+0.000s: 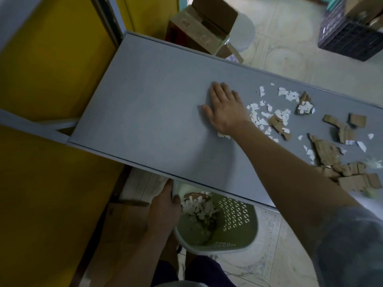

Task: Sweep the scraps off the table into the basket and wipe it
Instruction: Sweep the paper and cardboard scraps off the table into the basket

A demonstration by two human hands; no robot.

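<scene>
A grey table [145, 112] runs from upper left to right. White paper scraps [261, 114] and torn cardboard pieces [339, 131] litter its right part. My right hand [224, 107] lies flat on the tabletop, fingers spread, just left of the scraps, with one white piece under its heel. Below the table's near edge, a green perforated basket [234, 222] holds white and brown scraps. My left hand [165, 210] grips the basket's left rim and holds it against the table edge.
A yellow cabinet [51, 69] stands to the left. Beyond the far table edge sit an open cardboard box [203, 25] and a white round stool [244, 32]. A dark crate [352, 36] rests on the tiled floor at top right.
</scene>
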